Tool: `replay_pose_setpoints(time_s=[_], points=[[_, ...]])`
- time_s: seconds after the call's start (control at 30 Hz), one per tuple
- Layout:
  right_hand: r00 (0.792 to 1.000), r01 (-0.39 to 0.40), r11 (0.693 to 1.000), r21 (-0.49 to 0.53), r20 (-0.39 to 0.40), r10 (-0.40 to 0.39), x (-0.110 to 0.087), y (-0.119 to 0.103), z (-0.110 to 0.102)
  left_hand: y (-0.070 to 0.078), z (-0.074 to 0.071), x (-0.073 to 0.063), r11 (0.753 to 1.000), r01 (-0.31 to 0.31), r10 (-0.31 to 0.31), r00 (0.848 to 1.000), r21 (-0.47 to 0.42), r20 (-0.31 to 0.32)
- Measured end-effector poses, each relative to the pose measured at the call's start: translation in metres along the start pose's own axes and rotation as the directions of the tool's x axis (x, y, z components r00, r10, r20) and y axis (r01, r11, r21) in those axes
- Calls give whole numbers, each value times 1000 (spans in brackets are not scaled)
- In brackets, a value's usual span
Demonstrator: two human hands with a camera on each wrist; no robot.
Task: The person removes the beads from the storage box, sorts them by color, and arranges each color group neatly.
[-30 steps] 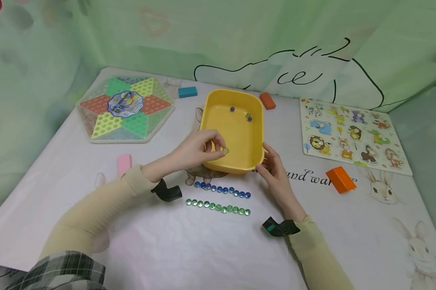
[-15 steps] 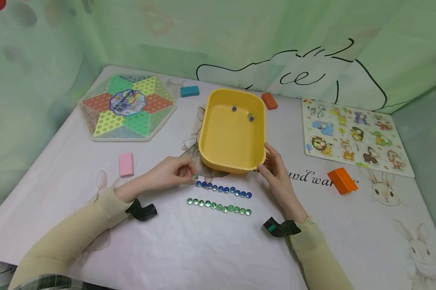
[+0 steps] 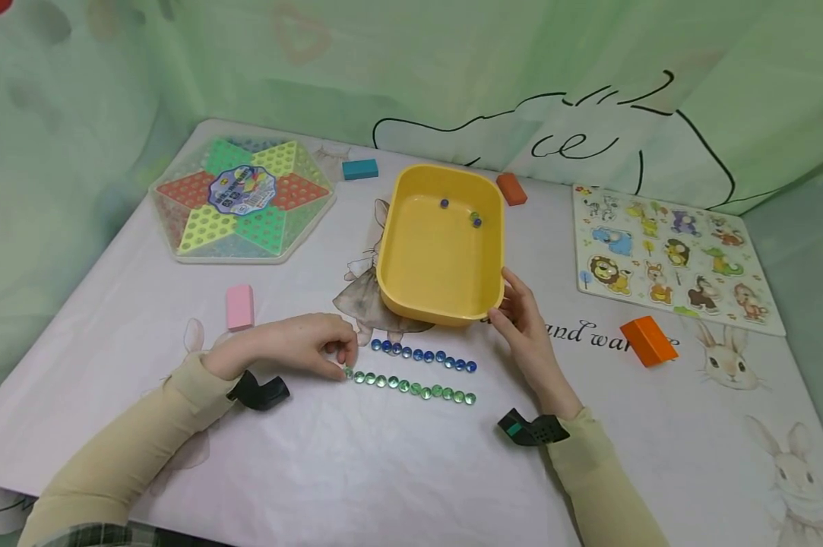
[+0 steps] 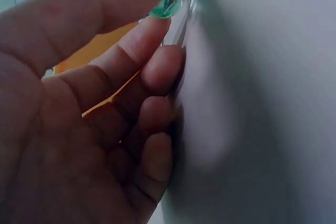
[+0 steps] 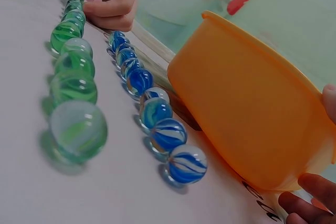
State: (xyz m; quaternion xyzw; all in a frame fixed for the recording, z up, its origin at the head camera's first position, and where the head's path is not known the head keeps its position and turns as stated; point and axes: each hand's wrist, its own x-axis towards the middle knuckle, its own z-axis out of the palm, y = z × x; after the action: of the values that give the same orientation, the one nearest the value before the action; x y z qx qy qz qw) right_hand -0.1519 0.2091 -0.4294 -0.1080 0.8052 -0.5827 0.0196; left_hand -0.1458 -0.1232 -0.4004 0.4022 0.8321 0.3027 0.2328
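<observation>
My left hand (image 3: 311, 346) is at the left end of a row of green marbles (image 3: 415, 388), pinching a green marble (image 4: 167, 4) between thumb and forefinger. The other fingers curl near the tabletop in the left wrist view. Behind that row runs a second line of blue marbles (image 3: 429, 355). A yellow plastic tub (image 3: 441, 266) stands beyond both lines, with two dark blue marbles and a green one inside near its far end. My right hand (image 3: 530, 338) holds the tub at its near right corner; its fingers (image 5: 310, 203) show at the lower right of the right wrist view.
A Chinese checkers board (image 3: 243, 201) lies at the back left, an animal puzzle board (image 3: 674, 258) at the right. Loose blocks surround the tub: pink (image 3: 239, 307), blue (image 3: 360, 169), red-orange (image 3: 511, 189) and orange (image 3: 648, 340). A green curtain (image 3: 452, 68) hangs behind the table.
My left hand has moved from over the tub, down and left past the blue line, to the green row's left end, carrying the green marble. My right hand stays on the tub.
</observation>
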Motion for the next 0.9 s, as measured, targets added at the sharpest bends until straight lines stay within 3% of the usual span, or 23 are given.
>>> replay_pose_setpoints(time_s=[0.23,0.63,0.77,0.9], points=[[1000,6,1000,3,2,-6,0,0,0,0,1,0,999,-38,38,999,34,1],[1000,-12,1000,7,1,12,0,0,0,-1,-1,1,999,-11,11,1000,-35,24],[1000,-9,1000,12,3,9,0,0,-1,1,-11,2,997,-9,13,998,-76,61],[1000,-7,1000,19,7,7,-1,1,-1,10,-35,8,997,-17,27,989,-71,143]])
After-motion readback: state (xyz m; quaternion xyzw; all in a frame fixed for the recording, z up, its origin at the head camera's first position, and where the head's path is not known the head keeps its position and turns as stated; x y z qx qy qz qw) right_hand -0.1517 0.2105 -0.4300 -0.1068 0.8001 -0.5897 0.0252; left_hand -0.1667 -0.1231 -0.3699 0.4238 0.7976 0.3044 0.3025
